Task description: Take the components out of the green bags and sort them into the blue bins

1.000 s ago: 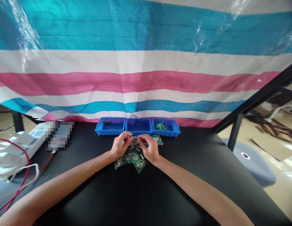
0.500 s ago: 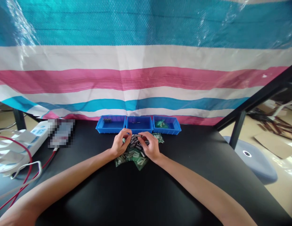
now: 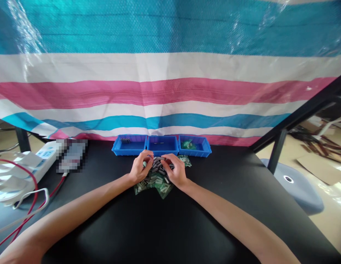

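Striped tarp is hung behind a black table, and three blue bins are lined up at the back. Small grey metal parts are heaped on green-and-white pieces just in front of the middle bin. That heap is touched by the left hand and right hand, held close together; whether anything's pinched can't be told.

grey cylinders atop green pieces
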The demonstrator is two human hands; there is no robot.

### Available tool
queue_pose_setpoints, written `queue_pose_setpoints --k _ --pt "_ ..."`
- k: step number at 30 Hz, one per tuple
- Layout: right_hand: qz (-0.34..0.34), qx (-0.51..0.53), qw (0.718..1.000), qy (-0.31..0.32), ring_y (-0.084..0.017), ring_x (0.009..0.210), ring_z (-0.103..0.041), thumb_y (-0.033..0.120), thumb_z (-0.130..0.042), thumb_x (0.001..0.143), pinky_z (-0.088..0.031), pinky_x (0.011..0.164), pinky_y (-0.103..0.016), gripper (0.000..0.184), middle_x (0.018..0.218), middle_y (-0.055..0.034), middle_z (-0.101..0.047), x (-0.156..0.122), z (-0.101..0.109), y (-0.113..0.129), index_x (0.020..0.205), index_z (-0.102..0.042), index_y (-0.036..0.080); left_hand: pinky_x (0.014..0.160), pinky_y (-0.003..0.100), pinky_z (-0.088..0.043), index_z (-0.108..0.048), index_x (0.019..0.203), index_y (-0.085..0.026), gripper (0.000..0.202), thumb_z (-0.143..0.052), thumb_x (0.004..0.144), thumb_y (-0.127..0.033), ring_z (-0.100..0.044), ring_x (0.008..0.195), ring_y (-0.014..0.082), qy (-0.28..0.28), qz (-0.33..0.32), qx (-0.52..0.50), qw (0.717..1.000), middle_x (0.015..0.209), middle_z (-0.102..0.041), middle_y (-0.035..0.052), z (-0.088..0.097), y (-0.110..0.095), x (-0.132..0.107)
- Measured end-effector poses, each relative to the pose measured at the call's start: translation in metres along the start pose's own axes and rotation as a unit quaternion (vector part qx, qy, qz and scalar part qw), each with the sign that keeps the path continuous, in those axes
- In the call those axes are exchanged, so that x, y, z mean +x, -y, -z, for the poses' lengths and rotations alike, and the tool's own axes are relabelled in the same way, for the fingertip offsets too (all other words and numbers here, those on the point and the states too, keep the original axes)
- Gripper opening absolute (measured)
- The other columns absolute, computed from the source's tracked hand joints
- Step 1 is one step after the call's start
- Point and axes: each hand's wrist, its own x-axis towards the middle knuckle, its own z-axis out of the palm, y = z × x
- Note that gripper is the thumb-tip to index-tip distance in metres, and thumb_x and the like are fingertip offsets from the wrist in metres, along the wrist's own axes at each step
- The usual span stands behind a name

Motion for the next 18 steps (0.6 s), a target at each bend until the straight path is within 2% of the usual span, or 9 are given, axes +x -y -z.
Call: queue_pose_setpoints --k 9,18 --pt "-0.003 -0.010 1.000 0.003 -0.015 0.070 -0.063 0.027 -0.055 0.093 -0.054 0.067 -0.027 0.013 0.090 -0.0056 -0.067 0.0001 0.0003 0.0005 0.101 -0.064 0.020 0.062 0.022 -0.050 -0.049 0.106 -0.021 0.013 -0.046 0.094 -0.023 -0.055 0.068 0.0093 -0.017 0.006 -0.003 1.000 0.098 -0.057 0.0045 0.0005 0.0055 -0.0036" --pt "-0.003 -0.008 1.000 0.005 -0.016 0.072 -0.063 0.027 -0.055 0.094 -0.054 0.068 -0.028 0.013 0.090 -0.0056 -0.067 0.0006 0.0004 0.0007 0.101 -0.064 0.020 0.066 0.023 -0.051 -0.049 0.104 -0.019 0.013 -0.050 0.092 -0.021 -0.057 0.077 0.0120 -0.013 -0.007 -0.010 1.000 0.094 -0.056 0.0055 0.0009 0.0043 -0.0023"
